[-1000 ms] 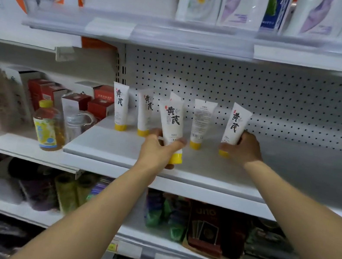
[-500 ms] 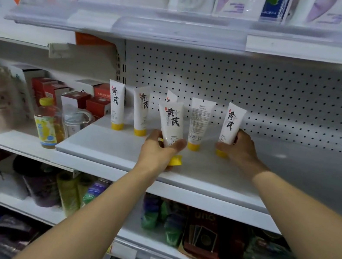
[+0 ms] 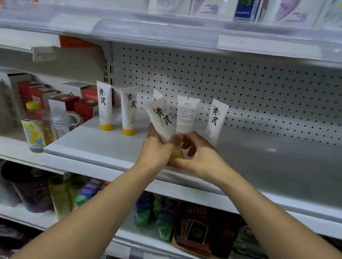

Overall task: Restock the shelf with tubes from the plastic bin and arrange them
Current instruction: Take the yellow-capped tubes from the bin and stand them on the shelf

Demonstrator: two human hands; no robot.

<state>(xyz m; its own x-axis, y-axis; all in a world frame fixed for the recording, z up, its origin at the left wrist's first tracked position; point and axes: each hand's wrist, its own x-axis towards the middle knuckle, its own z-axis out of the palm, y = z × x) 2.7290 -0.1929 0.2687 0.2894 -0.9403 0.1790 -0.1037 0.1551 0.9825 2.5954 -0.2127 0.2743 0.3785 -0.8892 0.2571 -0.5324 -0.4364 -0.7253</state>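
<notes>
White shelf (image 3: 98, 146), left hand (image 3: 155, 149) gripping tilted tube (image 3: 161, 119), right hand (image 3: 201, 157) pinching its yellow cap (image 3: 177, 155)

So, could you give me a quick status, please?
Left hand grips tilted white yellow-capped tube. Right hand at its cap, grip unclear. Five white tubes stand behind.

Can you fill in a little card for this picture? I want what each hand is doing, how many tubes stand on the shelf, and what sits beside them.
Left hand: holds the tilted tube above the shelf
Right hand: fingers curled at that tube's yellow cap; grip too blurred to tell
Standing tubes: five, caps down, one partly hidden behind the tilted tube
Beside them, on the left: red boxes and a yellow-capped bottle
</notes>
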